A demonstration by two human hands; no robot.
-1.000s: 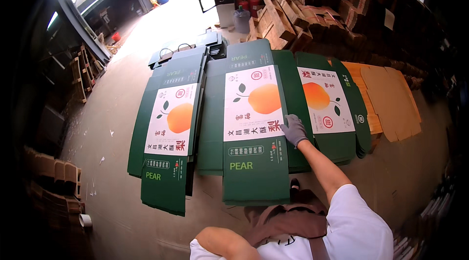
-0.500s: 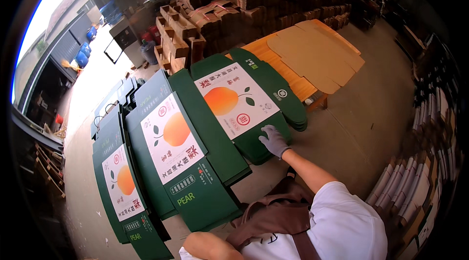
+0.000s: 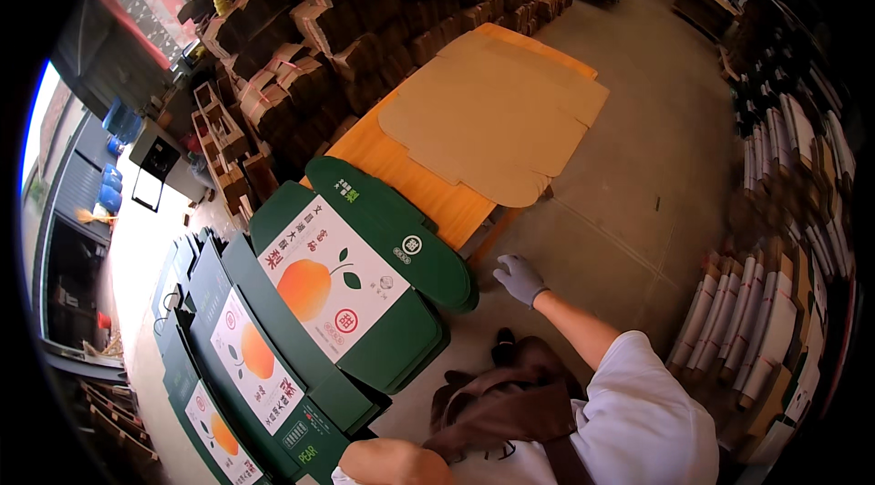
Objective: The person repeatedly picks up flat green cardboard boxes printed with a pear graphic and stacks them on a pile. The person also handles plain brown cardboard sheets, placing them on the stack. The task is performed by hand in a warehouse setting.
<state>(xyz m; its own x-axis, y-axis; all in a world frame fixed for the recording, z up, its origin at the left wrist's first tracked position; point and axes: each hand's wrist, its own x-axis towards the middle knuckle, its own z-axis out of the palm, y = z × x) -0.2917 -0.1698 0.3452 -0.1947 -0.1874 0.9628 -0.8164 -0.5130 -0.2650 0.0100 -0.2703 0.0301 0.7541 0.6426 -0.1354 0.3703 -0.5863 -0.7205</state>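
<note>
My right hand (image 3: 520,281), in a grey glove, hangs in the air over the floor, to the right of a stack of flat green pear cartons. It holds nothing and its fingers are apart. The nearest carton (image 3: 351,298) in that stack shows a white panel with an orange pear. Beside it on the left lie more flat green cartons (image 3: 244,350) with the same print. Only the bent part of my left arm (image 3: 394,463) shows at the lower edge; the left hand is out of view.
A wooden table (image 3: 415,161) carries a flat sheet of brown cardboard (image 3: 497,116) that overhangs its edge. Bundled cardboard (image 3: 729,330) stands along the right. Stacks of folded cardboard (image 3: 319,25) and a wooden rack (image 3: 219,125) fill the back.
My right hand has come off the green carton stack and now hangs free beside it. The view has turned to the right, bringing the wooden table and brown cardboard nearer the middle.
</note>
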